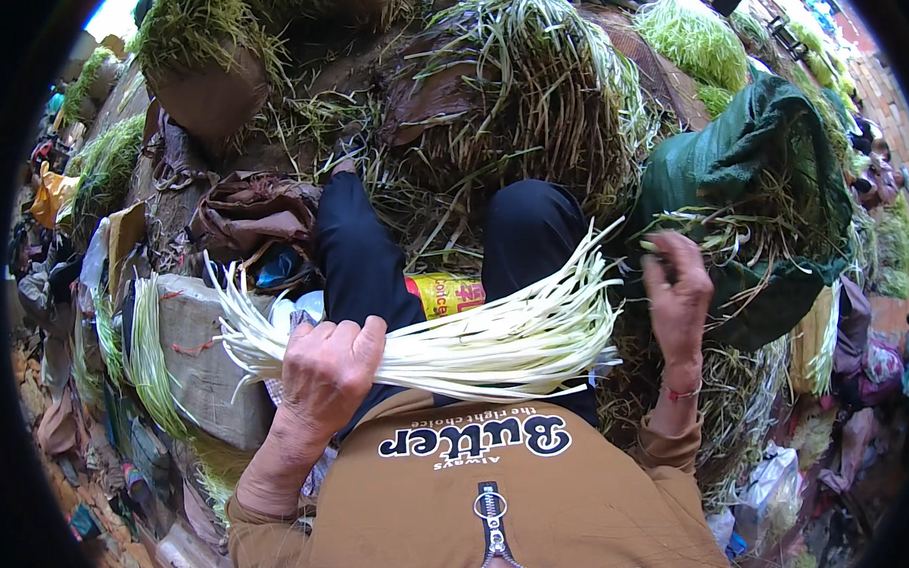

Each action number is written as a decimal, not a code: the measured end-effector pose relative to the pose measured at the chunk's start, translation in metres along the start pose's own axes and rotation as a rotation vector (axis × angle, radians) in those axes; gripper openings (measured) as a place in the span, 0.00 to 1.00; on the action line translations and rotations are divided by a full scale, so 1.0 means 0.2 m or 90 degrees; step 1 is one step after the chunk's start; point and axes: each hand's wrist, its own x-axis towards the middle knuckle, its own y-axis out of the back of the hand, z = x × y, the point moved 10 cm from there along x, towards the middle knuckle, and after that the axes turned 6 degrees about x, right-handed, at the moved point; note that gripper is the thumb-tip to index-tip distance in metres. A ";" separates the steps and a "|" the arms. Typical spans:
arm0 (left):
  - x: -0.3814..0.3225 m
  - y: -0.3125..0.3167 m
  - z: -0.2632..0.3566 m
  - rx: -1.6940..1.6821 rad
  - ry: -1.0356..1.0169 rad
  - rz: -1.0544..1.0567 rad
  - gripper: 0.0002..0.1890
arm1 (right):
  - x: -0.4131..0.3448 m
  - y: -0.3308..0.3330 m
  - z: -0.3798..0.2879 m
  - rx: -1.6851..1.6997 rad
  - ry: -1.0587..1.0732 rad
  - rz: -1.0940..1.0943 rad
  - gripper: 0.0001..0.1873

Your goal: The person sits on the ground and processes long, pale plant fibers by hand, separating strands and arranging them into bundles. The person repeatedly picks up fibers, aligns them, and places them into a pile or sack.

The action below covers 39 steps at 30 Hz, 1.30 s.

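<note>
My left hand (331, 362) is closed around a bundle of long, pale yellow-white vegetable stalks (490, 345), like blanched chives. The bundle lies crosswise over my lap, its loose ends fanning out to the right. Raised at the right, my right hand (679, 292) is apart from the bundle, beside the mouth of a green woven sack (699, 172). Its fingers are bent, and a small pale green bit shows at the fingertips; whether they pinch it is unclear. Dry roots and leaf scraps (772, 212) fill the sack's opening.
Before my knees stands a big heap of uncleaned stalks (543, 114) with brownish lower ends. A pale block (204, 365) at my left has a tied bundle (151, 356) hanging beside it. Brown cloth (258, 209) lies near my leg; a plastic bag (770, 483) is at lower right.
</note>
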 end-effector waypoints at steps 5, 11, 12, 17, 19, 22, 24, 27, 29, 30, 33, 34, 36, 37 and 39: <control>0.07 0.04 0.05 0.046 -0.041 0.035 0.11 | -0.07 -0.44 -0.55 0.233 0.157 -0.394 0.13; 0.06 0.06 0.03 0.052 -0.047 0.041 0.12 | -0.10 -0.64 -0.70 0.338 0.190 -0.488 0.09; 0.05 0.06 0.03 0.046 -0.045 0.035 0.12 | -0.10 -0.66 -0.69 0.355 0.163 -0.497 0.09; 0.05 0.03 0.01 0.030 -0.034 0.030 0.12 | -0.05 -0.61 -0.63 0.344 0.137 -0.425 0.05; 0.04 0.01 0.00 0.024 -0.027 0.026 0.12 | -0.02 -0.56 -0.58 0.340 0.101 -0.405 0.04; 0.03 -0.01 -0.02 0.012 -0.013 0.018 0.11 | 0.07 -0.43 -0.45 0.405 0.006 -0.306 0.01; 0.03 -0.03 -0.03 -0.002 -0.001 0.011 0.10 | 0.08 -0.34 -0.38 0.459 -0.063 -0.256 0.04; 0.04 0.00 -0.05 -0.070 0.056 0.062 0.09 | 0.03 -0.32 -0.41 0.531 -0.051 -0.327 0.06; 0.02 0.01 -0.10 -0.184 0.162 0.097 0.06 | -0.08 -0.39 -0.43 0.307 -0.008 -0.446 0.06; 0.01 0.03 -0.12 -0.238 0.209 0.169 0.07 | -0.08 -0.37 -0.49 0.254 0.106 -0.424 0.06; 0.02 0.02 -0.14 -0.241 0.244 0.257 0.09 | -0.05 -0.25 -0.51 0.228 0.171 -0.275 0.08; 0.03 -0.02 -0.13 -0.219 0.241 0.231 0.09 | -0.05 -0.22 -0.51 0.226 0.186 -0.231 0.08; 0.04 -0.11 -0.11 -0.184 0.235 0.159 0.07 | -0.08 -0.28 -0.47 0.165 0.167 -0.295 0.07; 0.04 -0.14 -0.09 -0.176 0.215 0.136 0.06 | -0.10 -0.30 -0.44 0.140 0.155 -0.321 0.07; 0.03 -0.18 -0.05 -0.141 0.182 0.124 0.07 | -0.13 -0.36 -0.38 0.108 0.112 -0.343 0.07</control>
